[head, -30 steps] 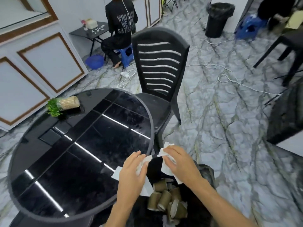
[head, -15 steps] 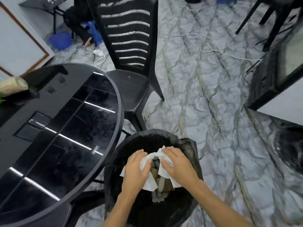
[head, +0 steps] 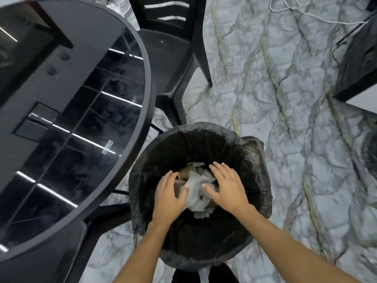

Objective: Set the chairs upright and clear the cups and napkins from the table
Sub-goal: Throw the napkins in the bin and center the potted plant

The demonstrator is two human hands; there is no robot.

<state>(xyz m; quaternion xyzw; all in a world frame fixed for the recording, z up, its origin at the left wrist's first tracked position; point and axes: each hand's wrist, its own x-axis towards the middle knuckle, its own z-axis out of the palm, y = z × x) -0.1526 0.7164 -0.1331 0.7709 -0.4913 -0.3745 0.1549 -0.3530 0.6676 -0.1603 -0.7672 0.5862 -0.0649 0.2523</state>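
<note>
1. Since a moment ago both hands have let the white napkins (head: 199,188) drop: the fingers that were pinching the paper are now spread flat, and the view has tipped further down, so the bin (head: 259,164) fills the lower middle.
2. Nearest, two bare forearms reach in from below, over the bin's rim.
3. The left hand (head: 170,196) lies palm down inside the bin, fingers loose and apart, its thumb touching the edge of the napkins; it grips nothing.
4. The right hand (head: 226,183) is likewise flat and spread, its thumb resting on the crumpled paper, not closed on anything.
5. Between and under the hands, the napkins sit in a crumpled heap on top of the brown paper cups (head: 188,171), all inside the bin's black liner.
6. The bin stands on the marble floor (head: 285,99), just beside the round black surface (head: 67,111) on the left; the glossy glass top shows only reflections and a small sticker.
7. Beyond the bin, a black chair (head: 173,54) stands upright, its seat tucked close to the surface's edge.
8. Farthest off, a white cord (head: 295,9) loops across the floor, and a dark piece of furniture (head: 359,64) stands at the right edge.
</note>
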